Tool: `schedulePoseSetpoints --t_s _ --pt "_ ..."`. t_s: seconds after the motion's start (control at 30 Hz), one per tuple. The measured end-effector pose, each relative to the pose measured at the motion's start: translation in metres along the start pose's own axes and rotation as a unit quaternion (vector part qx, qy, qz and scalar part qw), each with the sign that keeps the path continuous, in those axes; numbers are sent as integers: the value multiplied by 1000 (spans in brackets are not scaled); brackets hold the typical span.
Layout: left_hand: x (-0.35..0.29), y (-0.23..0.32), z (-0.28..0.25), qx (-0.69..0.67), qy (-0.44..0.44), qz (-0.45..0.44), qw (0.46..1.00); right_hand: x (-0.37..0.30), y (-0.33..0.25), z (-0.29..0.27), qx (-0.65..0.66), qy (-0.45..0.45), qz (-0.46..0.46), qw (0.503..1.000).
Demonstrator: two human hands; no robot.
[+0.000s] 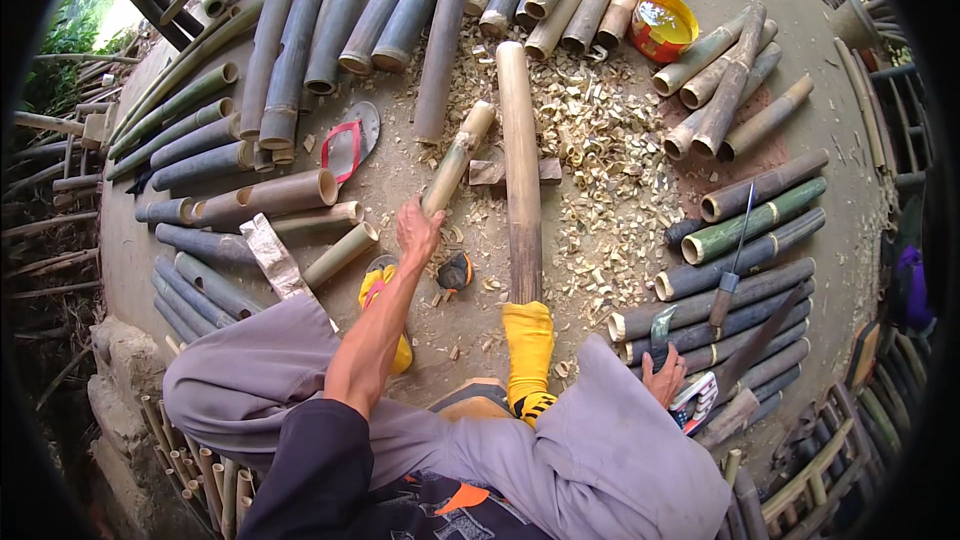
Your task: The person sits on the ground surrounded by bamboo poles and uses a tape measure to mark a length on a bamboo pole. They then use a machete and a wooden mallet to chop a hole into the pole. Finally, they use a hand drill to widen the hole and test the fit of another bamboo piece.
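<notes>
My left hand (pixel 418 230) is closed around the lower end of a short bamboo piece (pixel 459 155), which tilts up and to the right. Beside it, a long pole (pixel 520 170) lies over a small wood block (pixel 487 173), its near end against my yellow-socked foot (pixel 527 350). Partly hidden by my knee, my right hand (pixel 663 377) has its fingers apart at the dark end of a small tool with a curved grey-green part (pixel 661 325). I cannot make out a grip. Close by are a white, red and blue glove (pixel 693 400) and a wide dark blade (pixel 762 337).
Bamboo tubes (pixel 412 10) ring the work area on the far side, with more stacks (pixel 740 315) at right and left. A narrow blade with a wooden handle (pixel 723 302) lies on the right stack. Shavings (pixel 610 155) cover the ground near a yellow-red bucket (pixel 664 28) and a sandal (pixel 350 145).
</notes>
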State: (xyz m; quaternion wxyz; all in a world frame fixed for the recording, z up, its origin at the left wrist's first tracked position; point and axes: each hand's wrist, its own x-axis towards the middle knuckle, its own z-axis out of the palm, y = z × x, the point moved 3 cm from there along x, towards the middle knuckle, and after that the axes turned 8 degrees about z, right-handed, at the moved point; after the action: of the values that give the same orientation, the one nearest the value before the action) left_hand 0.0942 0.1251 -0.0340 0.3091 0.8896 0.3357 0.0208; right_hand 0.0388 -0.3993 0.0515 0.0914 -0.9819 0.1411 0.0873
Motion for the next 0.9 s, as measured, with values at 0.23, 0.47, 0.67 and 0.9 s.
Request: schedulePoseSetpoints --t_s 0.23,0.47,0.67,0.9 --pt "19 102 -85 -330 202 125 914 71 12 -43 12 140 -28 990" --pt "-6 203 -128 -527 201 286 775 160 44 -22 19 47 55 997" --pt "-42 216 -87 -576 117 267 764 182 35 -17 33 56 58 996" --pt "-55 218 -74 -517 94 326 786 166 38 -11 204 50 150 966"
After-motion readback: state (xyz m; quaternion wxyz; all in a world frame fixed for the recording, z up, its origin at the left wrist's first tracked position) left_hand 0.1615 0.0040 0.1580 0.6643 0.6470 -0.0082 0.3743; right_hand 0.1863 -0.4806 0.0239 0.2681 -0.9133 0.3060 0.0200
